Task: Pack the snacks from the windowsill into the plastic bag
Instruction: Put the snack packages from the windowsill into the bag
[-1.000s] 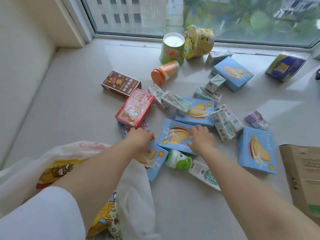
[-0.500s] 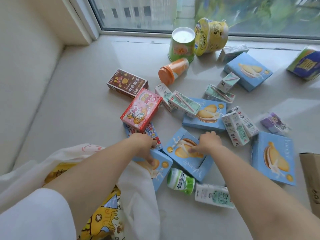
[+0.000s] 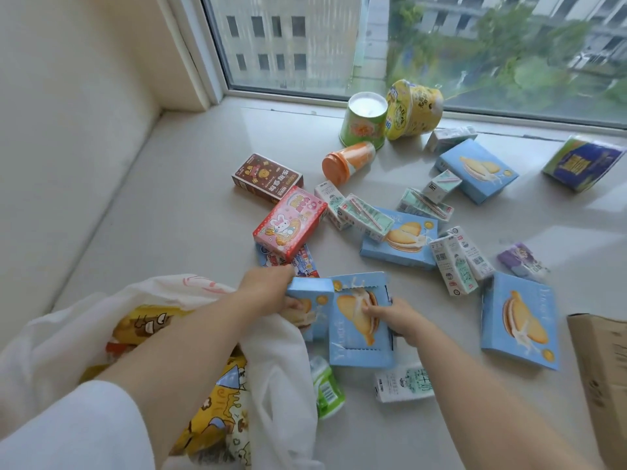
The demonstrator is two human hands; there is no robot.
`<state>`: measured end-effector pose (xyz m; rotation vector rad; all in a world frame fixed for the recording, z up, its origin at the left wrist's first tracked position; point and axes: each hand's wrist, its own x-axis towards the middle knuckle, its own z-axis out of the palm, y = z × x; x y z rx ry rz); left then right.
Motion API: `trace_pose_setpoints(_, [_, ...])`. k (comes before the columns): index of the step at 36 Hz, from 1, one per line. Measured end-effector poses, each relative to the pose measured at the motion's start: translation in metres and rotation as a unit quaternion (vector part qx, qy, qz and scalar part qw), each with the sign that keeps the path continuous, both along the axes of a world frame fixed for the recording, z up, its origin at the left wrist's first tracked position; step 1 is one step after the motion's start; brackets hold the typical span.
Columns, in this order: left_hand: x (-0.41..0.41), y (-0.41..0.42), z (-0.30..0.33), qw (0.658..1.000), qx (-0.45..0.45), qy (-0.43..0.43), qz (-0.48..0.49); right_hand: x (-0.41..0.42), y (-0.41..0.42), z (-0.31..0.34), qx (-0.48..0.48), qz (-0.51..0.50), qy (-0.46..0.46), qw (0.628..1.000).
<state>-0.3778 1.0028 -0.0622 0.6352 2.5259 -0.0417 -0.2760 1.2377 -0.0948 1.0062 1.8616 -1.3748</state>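
Note:
My left hand [image 3: 268, 291] grips a small blue biscuit box [image 3: 314, 308] at the mouth of the white plastic bag [image 3: 281, 374]. My right hand [image 3: 395, 318] grips a larger blue biscuit box [image 3: 356, 337], tilted up right beside the first one. The bag lies at the lower left with yellow snack packets [image 3: 217, 415] inside. More snacks lie scattered on the windowsill [image 3: 176, 212]: a pink rabbit box [image 3: 290, 223], a brown box [image 3: 266, 178], several milk cartons and other blue boxes.
A green bottle [image 3: 325, 390] and a white carton [image 3: 403, 385] lie just below the held boxes. A green cup [image 3: 364, 122], a yellow tub [image 3: 412, 108] and an orange bottle [image 3: 349, 161] stand near the window. A cardboard box [image 3: 600, 374] sits at the right edge.
Both hands closed on the two blue biscuit boxes and lifted them off the sill toward the bag. The camera view shifted, so the window shows more.

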Motion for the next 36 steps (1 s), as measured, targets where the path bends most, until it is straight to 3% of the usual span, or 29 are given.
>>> trace_pose_setpoints(9, [0.021,-0.017,0.039,0.97,0.147,0.123,0.149,0.006,-0.032,0.064,0.159,-0.08,0.196,0.964])
trace_pose_setpoints(13, [0.045,-0.038,0.069,0.925,0.262,0.179,0.21,0.015,-0.055,0.102,0.157,-0.131,0.289,0.935])
trace_pose_setpoints(18, [0.089,-0.092,0.107,0.839,0.383,0.271,0.275,0.03,-0.102,0.137,0.104,-0.139,0.381,0.908])
trace_pose_setpoints(21, [0.118,-0.136,0.116,0.804,0.411,0.302,0.307,0.039,-0.138,0.148,0.074,-0.116,0.4,0.906])
trace_pose_setpoints(25, [0.148,-0.192,0.106,0.789,0.401,0.326,0.332,0.049,-0.185,0.147,0.106,-0.033,0.376,0.92])
trace_pose_setpoints(29, [0.161,-0.234,0.078,0.815,0.382,0.339,0.274,0.055,-0.224,0.135,0.213,0.083,0.32,0.919])
trace_pose_setpoints(34, [0.17,-0.264,0.029,0.91,0.302,0.265,0.1,0.057,-0.247,0.126,0.374,0.253,0.276,0.849])
trace_pose_setpoints(36, [0.172,-0.266,0.009,0.955,0.211,0.205,0.018,0.056,-0.25,0.125,0.408,0.311,0.266,0.816])
